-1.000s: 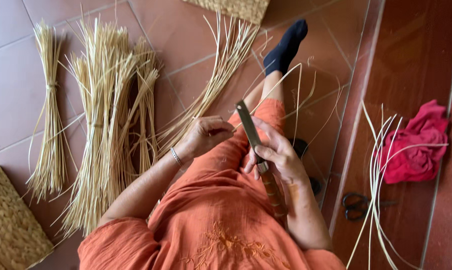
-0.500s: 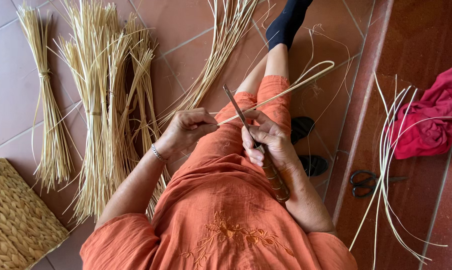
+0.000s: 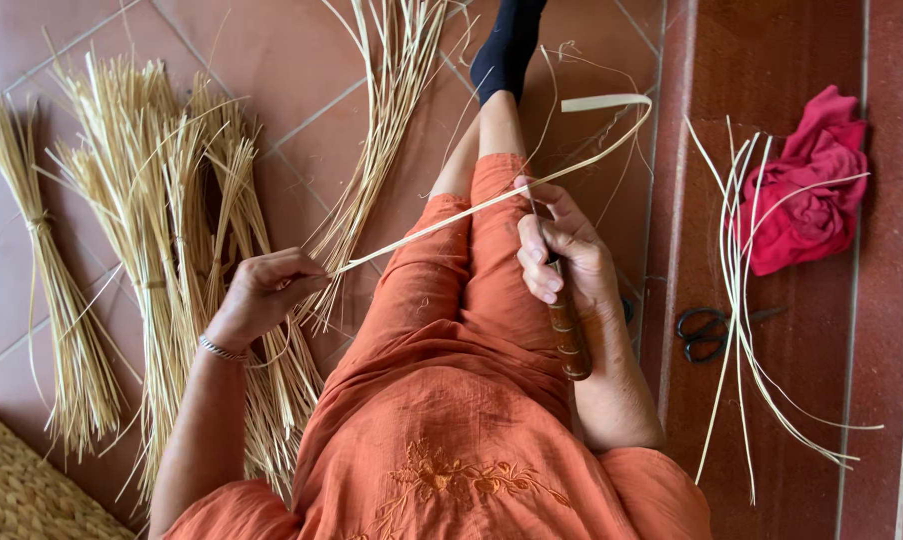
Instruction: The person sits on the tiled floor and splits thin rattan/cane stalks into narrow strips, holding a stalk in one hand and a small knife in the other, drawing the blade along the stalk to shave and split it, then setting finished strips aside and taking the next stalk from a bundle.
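Note:
My left hand pinches one end of a long pale cane strip and holds it out to the left. The strip runs up and right across my orange-clad lap and curls back near my black-socked foot. My right hand rests on my right thigh, closed around a knife with a banded wooden handle; its blade is hidden behind my fingers where the strip passes.
Tied bundles of straw lie on the red tile floor to the left, loose stalks ahead. A woven mat sits bottom left. To the right lie split cane strips, black scissors and a red cloth.
My left hand has moved away from the right, drawing the strip out taut to the left. The knife blade has dropped from upright to hidden behind my right fingers.

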